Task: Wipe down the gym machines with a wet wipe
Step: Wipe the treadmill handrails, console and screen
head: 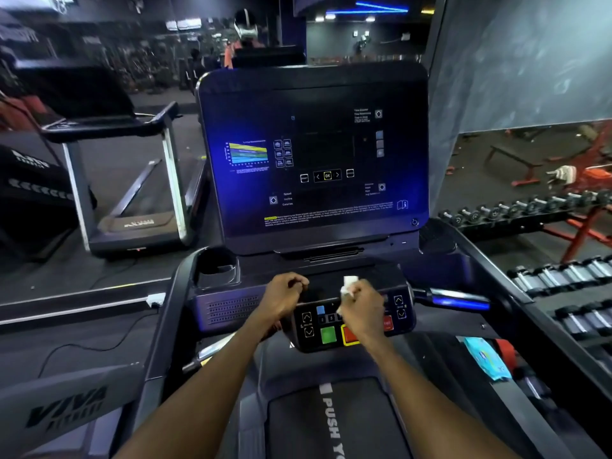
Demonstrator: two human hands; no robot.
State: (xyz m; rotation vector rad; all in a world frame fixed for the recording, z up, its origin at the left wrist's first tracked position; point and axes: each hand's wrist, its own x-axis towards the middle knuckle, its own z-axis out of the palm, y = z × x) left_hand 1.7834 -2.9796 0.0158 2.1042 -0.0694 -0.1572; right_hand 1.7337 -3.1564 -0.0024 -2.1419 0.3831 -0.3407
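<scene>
I stand on a dark treadmill, facing its big console screen (314, 160). Below the screen is the button panel (331, 332) with green, red and arrow keys. My right hand (361, 306) pinches a small crumpled white wet wipe (349, 283) above the panel's upper edge. My left hand (284, 296) hovers beside it at the panel's top left, fingers curled with nothing visible in them. A blue pack of wipes (483, 359) lies on the treadmill's right side rail.
A cup holder (217, 266) sits left of the panel. A second treadmill (132, 180) stands to the left. Racks of dumbbells (546, 210) line the right side. A mirror behind shows the gym. The belt (331, 422) lies underfoot.
</scene>
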